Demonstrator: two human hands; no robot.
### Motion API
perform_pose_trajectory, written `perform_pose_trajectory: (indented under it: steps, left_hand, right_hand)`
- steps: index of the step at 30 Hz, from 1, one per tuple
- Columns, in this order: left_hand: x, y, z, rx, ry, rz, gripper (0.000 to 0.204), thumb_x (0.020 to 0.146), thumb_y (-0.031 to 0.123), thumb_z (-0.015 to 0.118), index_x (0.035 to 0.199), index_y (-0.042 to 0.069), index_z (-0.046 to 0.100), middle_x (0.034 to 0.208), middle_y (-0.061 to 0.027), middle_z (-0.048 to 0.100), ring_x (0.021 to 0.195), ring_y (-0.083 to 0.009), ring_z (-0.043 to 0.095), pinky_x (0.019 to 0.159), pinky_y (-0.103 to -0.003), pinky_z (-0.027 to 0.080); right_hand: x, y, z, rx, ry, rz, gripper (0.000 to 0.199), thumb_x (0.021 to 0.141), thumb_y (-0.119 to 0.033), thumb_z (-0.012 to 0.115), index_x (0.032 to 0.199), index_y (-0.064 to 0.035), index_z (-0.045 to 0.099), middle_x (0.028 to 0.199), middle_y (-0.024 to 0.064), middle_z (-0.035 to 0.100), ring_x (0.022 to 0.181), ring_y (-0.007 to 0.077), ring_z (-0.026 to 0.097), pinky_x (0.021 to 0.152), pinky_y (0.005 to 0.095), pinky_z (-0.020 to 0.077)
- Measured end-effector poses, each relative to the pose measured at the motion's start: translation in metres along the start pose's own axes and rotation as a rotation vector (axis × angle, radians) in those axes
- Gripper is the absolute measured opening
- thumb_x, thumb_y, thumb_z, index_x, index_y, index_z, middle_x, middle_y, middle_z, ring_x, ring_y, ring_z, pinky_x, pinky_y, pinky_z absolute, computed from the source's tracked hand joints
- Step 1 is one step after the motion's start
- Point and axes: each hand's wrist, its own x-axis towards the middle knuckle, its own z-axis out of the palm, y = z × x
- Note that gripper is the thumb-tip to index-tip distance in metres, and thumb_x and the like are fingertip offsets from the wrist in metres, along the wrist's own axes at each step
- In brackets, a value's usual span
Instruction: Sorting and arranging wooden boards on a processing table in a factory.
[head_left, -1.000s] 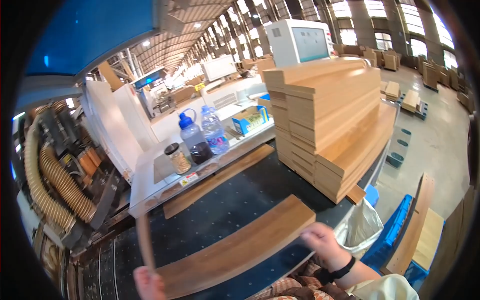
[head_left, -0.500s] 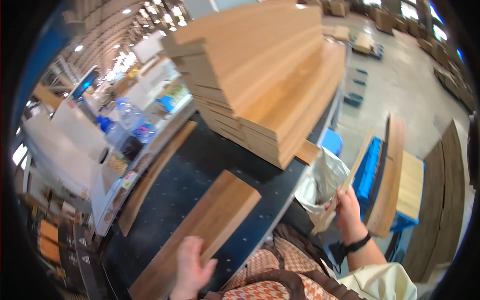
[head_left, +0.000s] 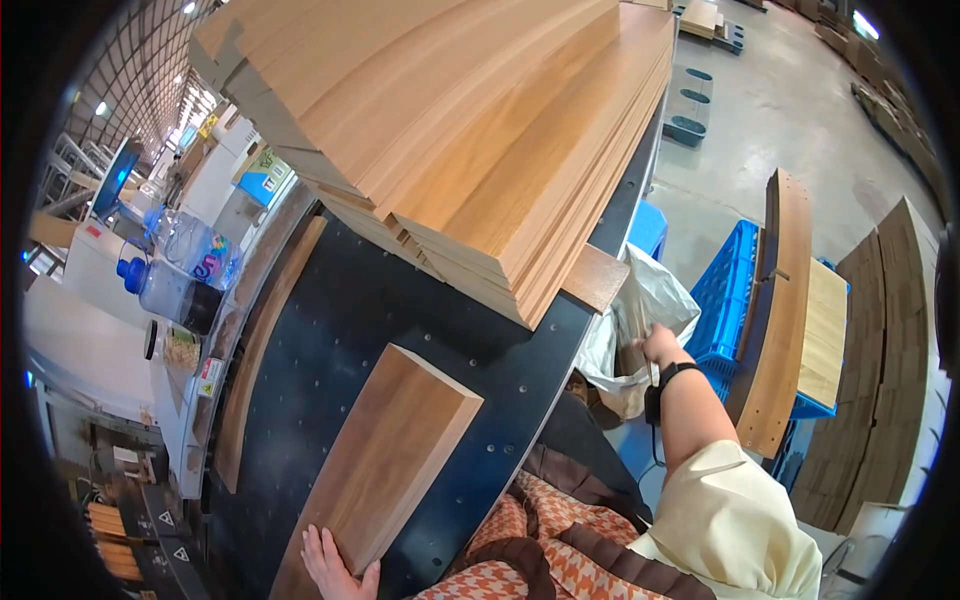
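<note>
My left hand (head_left: 338,568) lies on the near end of a thick brown wooden board (head_left: 390,430), fingers stretched over its top and thumb at its right edge. The board sits at a slant on the black table (head_left: 450,345). My right hand (head_left: 662,345), with a black band at the wrist, reaches down into the mouth of a white plastic bag (head_left: 672,300) beside the table's right edge. Its fingers are curled. A narrow tan strip shows by them, but whether they grip it is unclear.
A tall stack of wooden boards (head_left: 480,215) fills the table's far part; a small wood piece (head_left: 597,278) juts out beneath it. A long strip (head_left: 262,350) lies along the left edge, near plastic bottles (head_left: 185,265). Blue crates (head_left: 725,295) and a long plank (head_left: 780,330) stand at right.
My right hand has gone from holding a thin wooden strip above the bag to inside its mouth. My left hand has come down flat on the board. The view has shifted.
</note>
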Motion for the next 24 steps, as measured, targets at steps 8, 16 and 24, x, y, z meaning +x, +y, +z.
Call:
perform_pose_trajectory:
  steps: [8,16,24]
  left_hand:
    - [0.003,0.004,-0.005,-0.007,0.032,-0.009,0.081,0.077,0.041,0.064,0.138,-0.001,0.03,0.141,-0.0265,0.028,0.132,-0.0444,0.024,0.104,-0.055,0.023]
    - [-0.01,-0.013,0.01,-0.145,0.287,0.047,0.063,0.066,0.022,0.072,0.119,-0.001,0.048,0.131,-0.0233,0.041,0.123,-0.0417,0.037,0.101,-0.051,0.031]
    - [-0.063,-0.052,0.006,-0.496,0.666,-0.088,0.051,0.068,0.013,0.069,0.114,0.0,0.051,0.128,-0.0206,0.043,0.122,-0.0419,0.037,0.101,-0.05,0.032]
  right_hand:
    - [-0.006,0.044,0.025,-0.104,0.224,-0.114,0.048,0.071,-0.014,0.068,0.116,-0.0066,0.055,0.112,0.0216,0.055,0.107,0.0368,0.053,0.092,0.0386,0.0447]
    - [-0.081,0.11,0.106,0.155,0.274,-0.237,0.021,0.068,-0.008,0.06,0.087,-0.0005,0.064,0.084,0.0193,0.063,0.082,0.0354,0.06,0.076,0.0394,0.0486]
    - [-0.189,-0.072,-0.016,0.831,0.234,-0.661,0.008,0.082,0.0,0.056,0.088,-0.0035,0.061,0.072,-0.0003,0.058,0.061,0.0061,0.05,0.053,0.02,0.0402]
